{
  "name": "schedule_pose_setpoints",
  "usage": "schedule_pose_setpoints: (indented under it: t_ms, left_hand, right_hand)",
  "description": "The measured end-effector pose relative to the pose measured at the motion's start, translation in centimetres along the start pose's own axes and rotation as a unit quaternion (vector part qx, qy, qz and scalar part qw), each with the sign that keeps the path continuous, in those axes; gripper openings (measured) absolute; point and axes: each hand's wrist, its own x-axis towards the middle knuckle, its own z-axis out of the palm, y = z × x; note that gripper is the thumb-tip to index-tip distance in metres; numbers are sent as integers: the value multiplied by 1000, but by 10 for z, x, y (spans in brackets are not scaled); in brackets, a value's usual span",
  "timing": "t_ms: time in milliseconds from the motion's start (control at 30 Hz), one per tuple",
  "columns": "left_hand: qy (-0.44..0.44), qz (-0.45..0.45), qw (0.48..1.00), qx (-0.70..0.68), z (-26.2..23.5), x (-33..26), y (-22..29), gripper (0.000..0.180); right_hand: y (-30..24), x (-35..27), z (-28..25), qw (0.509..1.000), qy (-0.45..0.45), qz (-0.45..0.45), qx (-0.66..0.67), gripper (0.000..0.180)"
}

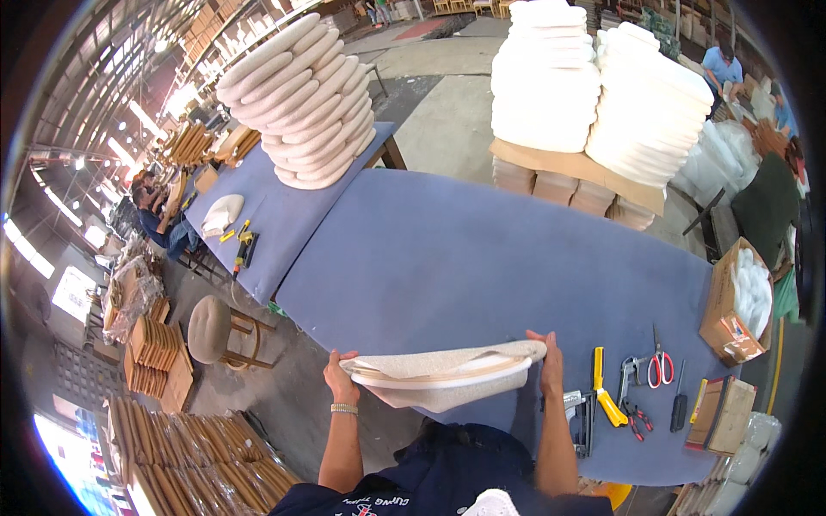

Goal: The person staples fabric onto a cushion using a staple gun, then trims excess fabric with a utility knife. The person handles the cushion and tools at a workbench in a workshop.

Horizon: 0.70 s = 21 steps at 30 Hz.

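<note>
Held on edge above the blue table (482, 249) is a beige fabric-covered seat pad (430, 400), with a pale board edge and white foam layer showing along it. My left hand (341, 377) is closed on its left end, and my right hand (550, 365) on its right end. Just right of my right hand lie a grey metal staple gun (582, 421) and a yellow-handled tool (607, 400). Farther right are another metal staple gun (631, 374), red-handled pliers (637, 420), red-handled scissors (661, 365) and a dark screwdriver (679, 404).
A tall stack of beige cushions (301, 103) stands on the far-left table, near another staple gun (246, 249). Beyond the table rise white foam stacks (546, 82). A cardboard box (731, 301) borders the right edge. A stool (211, 331) stands left. Other people work farther off.
</note>
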Motion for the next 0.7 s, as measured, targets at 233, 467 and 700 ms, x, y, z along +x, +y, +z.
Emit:
schedule_pose_setpoints:
  t_ms: [233,467,700]
  left_hand:
    - [-11,-54,998,-36,-26,-1,-9,43]
    - [-46,-100,993,45,-18,8,0,50]
    - [-29,-102,993,51,-13,15,6,50]
  right_hand:
    - [-10,14,28,998,-2,56,18,73]
    - [4,5,24,999,39,-16,5,80]
    - [2,11,30,999,34,5,28,79]
